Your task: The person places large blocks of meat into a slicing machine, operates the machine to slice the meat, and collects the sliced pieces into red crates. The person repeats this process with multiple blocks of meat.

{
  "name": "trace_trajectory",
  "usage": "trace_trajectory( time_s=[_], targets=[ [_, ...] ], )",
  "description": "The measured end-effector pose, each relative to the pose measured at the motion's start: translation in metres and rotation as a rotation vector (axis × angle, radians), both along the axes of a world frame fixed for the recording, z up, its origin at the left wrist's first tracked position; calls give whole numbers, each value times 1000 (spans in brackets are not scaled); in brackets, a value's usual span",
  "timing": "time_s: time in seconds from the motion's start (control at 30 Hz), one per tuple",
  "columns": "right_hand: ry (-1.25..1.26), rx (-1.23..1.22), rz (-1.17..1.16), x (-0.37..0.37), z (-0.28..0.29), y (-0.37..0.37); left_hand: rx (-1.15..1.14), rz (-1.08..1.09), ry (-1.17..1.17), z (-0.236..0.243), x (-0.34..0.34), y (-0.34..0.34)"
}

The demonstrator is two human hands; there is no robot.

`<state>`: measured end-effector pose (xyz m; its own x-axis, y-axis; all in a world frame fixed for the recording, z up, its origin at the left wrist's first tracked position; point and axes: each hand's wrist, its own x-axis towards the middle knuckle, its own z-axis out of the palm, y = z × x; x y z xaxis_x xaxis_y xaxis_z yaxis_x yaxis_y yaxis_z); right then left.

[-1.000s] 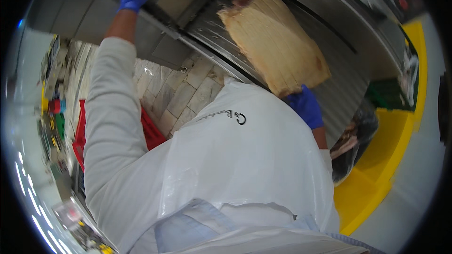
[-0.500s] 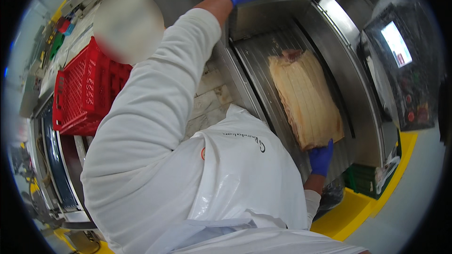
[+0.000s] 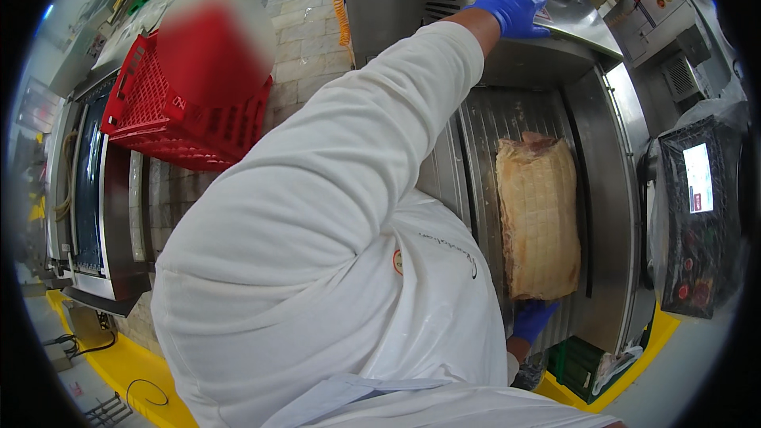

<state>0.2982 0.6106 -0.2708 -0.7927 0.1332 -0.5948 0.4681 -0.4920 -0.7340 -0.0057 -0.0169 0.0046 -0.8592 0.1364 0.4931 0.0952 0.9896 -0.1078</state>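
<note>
- The left hand (image 3: 511, 9) is now placed at the metal hood (image 3: 585, 25), over a label by its front edge; in the oldest frame it is seen off to the side, with something reddish in it.
- By this change, it is judged, both ends of the work are attended to at once: the hood by one hand, the meat by the other.
- The left fingers are loosely spread and slightly bent, and nothing is seen to be grasped; how firmly the hood is pressed cannot be told.
- The pale, scored slab of meat (image 3: 541, 222) is laid lengthwise on the grooved metal surface (image 3: 483, 143), in front of the hood opening, with a darker reddish part shown at its far end.
- The right hand (image 3: 535, 321) is set at the slab's near end, partly hidden; whether the edge is gripped or only touched cannot be told.
- Compared with half a second ago, the view is turned, so that the slab is seen more upright and the red crate (image 3: 143, 91) is shown more fully, while little shift of the slab along the surface is seen.
- An orange coiled cable (image 3: 339, 0) is now brought into view.
</note>
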Motion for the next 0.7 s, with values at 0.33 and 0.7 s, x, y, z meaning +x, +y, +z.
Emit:
trace_trajectory(
  time_s=[0.33,0.7],
  targets=[
    [10,118,-18,2,14,-16,-19,-16,108,-5,0,-2],
    [71,27,1,0,-1,0,-33,-3,65,2,6,1]
  ],
)
